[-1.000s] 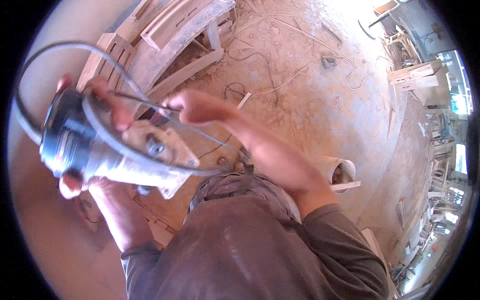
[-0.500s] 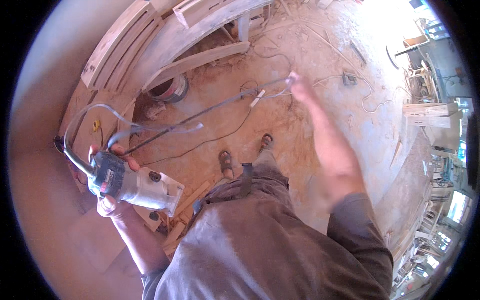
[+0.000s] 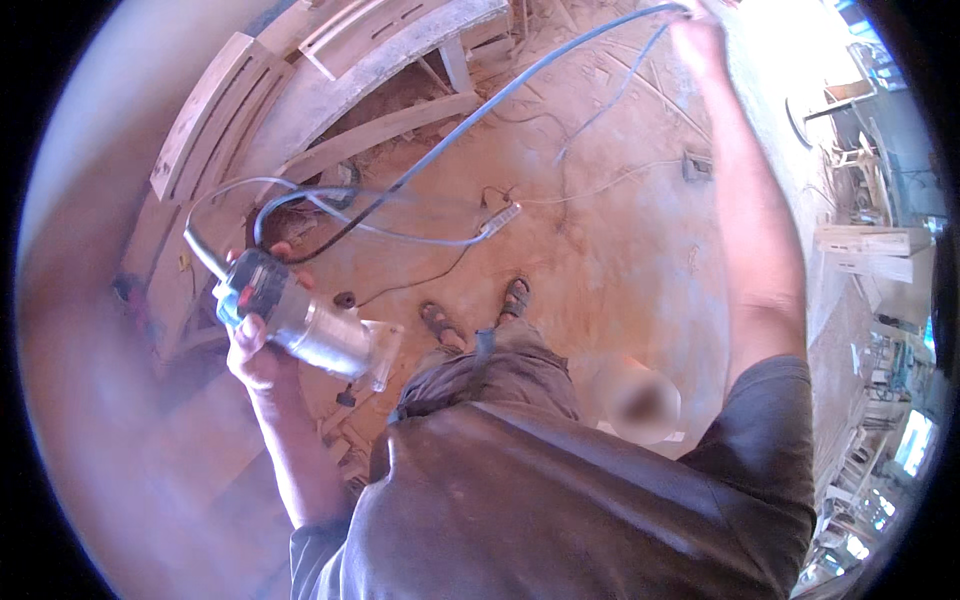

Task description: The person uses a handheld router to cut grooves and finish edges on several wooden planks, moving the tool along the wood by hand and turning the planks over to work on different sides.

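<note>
The right hand (image 3: 700, 35) has swung up and out to full reach, fingers closed on the cord (image 3: 480, 115), pulling it long and nearly straight. The left hand (image 3: 255, 345) keeps its grip around the router (image 3: 300, 320), now lower by the hip, so the cord's loops are coming undone.

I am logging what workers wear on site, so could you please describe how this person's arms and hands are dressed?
Both hands are bare, with no gloves: the left hand and the right hand. The forearms are uncovered too. A grey-brown sleeve ends near the right elbow, and a matching one ends near the left elbow. No watch or rings show.
</note>
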{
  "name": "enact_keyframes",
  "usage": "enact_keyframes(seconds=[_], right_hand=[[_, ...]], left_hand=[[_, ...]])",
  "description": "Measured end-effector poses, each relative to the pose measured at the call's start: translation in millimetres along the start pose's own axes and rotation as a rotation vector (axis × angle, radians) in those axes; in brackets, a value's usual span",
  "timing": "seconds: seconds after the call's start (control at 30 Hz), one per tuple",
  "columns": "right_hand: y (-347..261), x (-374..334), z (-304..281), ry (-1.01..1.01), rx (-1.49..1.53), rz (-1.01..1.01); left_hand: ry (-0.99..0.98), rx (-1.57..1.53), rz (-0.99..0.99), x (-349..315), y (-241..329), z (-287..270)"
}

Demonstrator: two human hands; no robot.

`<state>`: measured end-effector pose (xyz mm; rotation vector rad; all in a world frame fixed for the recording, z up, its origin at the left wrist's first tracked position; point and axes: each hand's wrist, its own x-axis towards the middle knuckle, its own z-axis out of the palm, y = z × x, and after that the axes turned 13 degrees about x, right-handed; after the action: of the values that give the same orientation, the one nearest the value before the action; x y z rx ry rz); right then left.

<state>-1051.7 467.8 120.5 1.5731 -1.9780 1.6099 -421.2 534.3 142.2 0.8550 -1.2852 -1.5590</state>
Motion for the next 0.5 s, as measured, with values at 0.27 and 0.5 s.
enact_keyframes(seconds=[0.27, 0.5], right_hand=[[19.8, 78.0, -92.6, 0.020, -0.069, 0.024], [-22.7, -62.7, -51.2, -0.344, -0.310, 0.328]], left_hand=[[0.087, -0.002, -0.034, 45.2, 0.7, 40.7], [-0.092, 0.092, -0.122, 92.7, -5.0, 51.4]])
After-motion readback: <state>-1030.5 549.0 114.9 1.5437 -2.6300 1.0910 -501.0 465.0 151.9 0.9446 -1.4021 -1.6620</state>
